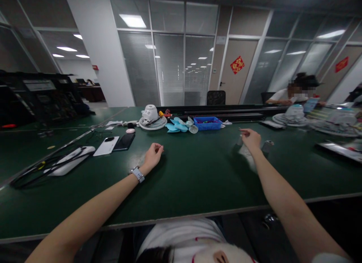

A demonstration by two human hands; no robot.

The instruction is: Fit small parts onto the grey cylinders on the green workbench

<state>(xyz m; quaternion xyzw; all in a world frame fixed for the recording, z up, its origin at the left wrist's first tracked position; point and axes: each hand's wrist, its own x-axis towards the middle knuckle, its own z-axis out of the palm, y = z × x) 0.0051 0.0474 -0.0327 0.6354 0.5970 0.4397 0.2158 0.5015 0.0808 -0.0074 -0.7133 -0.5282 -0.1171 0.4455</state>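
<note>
My left hand (154, 156) hovers low over the green table (192, 172), with a watch (137, 174) on its wrist. Its thumb and fingertips are pressed together, and whatever they may pinch is too small to name. To the right, my right hand (251, 140) is also closed in a pinch; what sits at its fingertips cannot be made out. Beside it stands a small grey cylinder (267, 145), perhaps a spool or motor part. Below the hand lies a crumpled clear plastic piece (247, 156).
Along the back are a white fan body (150, 114), light-blue fan blades (178, 125) and a blue bin (207, 123). Two phones (106, 146) and a white cabled device (72, 161) lie at left. Another person (296, 93) sits at right near more fan parts (291, 117).
</note>
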